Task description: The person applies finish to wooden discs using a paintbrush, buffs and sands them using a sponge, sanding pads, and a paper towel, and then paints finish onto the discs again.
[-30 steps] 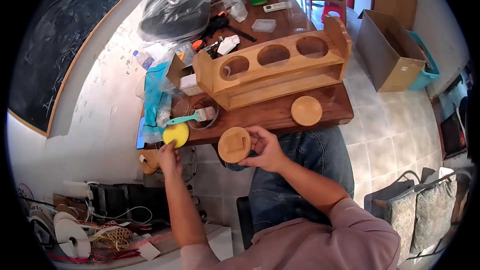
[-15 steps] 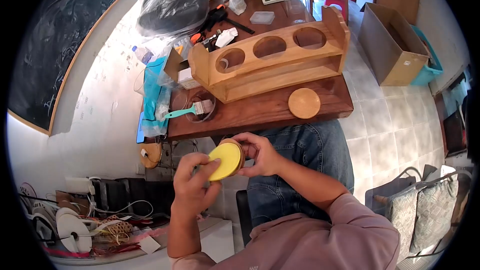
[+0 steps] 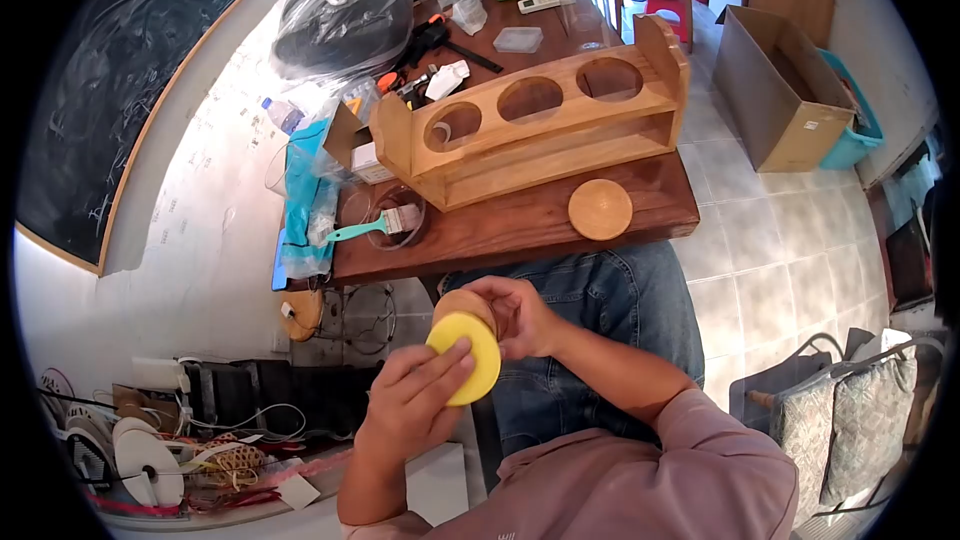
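"Chalkboard [image 3: 130,80] at the far left, pale wall [image 3: 190,230] beside it. What comes first on your side of the bench [image 3: 500,237]?"

"A teal-handled paintbrush [image 3: 362,230], near the front edge. Then my left hand [image 3: 410,395], its fingers laid close together across the face of a round yellow pad [image 3: 477,364]. I can't see the thumb, so how it grips underneath I can't tell."

"And the wood?"

"Partly behind the pad, over my lap: a wooden disc [image 3: 458,306], held tilted. My right hand [image 3: 522,318] pinches it at its right edge."

"How would you handle that well?"

"I'd fan the left fingers out so the pad bears evenly, and press lightly, since the disc isn't resting on the bench. The right hand should grip only the rim, leaving the face free."

"Anything further right?"

"A wooden rack [image 3: 540,128] with three round holes stands on the bench, and a second wooden disc [image 3: 600,210] lies flat in front of it. I'd mind my right elbow there. Beyond, a cardboard box [image 3: 790,120] sits on the floor [image 3: 760,290]."
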Demonstrator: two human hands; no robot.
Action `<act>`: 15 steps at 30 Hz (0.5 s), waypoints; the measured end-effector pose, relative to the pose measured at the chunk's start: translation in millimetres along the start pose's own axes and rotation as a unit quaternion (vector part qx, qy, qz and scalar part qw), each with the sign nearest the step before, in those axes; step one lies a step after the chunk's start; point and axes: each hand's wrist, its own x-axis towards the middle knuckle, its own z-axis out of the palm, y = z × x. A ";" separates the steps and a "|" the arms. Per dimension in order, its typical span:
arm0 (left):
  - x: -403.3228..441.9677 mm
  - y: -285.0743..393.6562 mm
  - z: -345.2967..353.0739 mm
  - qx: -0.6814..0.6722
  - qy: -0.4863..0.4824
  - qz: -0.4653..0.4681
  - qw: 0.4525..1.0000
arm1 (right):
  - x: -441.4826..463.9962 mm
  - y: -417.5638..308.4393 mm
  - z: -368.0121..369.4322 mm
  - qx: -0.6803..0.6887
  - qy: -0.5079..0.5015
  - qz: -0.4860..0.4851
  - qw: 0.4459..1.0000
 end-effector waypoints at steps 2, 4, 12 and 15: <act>-14.2 -9.4 0.0 0.009 0.024 -0.001 1.000 | -0.7 -5.5 -5.2 0.019 -0.008 -0.006 1.000; -13.3 -14.2 0.8 0.029 0.048 -0.030 0.998 | 0.6 -6.4 -3.9 0.037 -0.019 0.001 0.999; -12.6 6.4 0.5 -0.022 0.049 0.008 0.999 | 1.2 -8.9 -5.1 0.056 -0.016 -0.013 0.998; -13.1 -6.6 3.3 0.044 0.087 -0.029 0.995 | 0.9 -11.8 -3.9 0.047 -0.028 0.008 0.998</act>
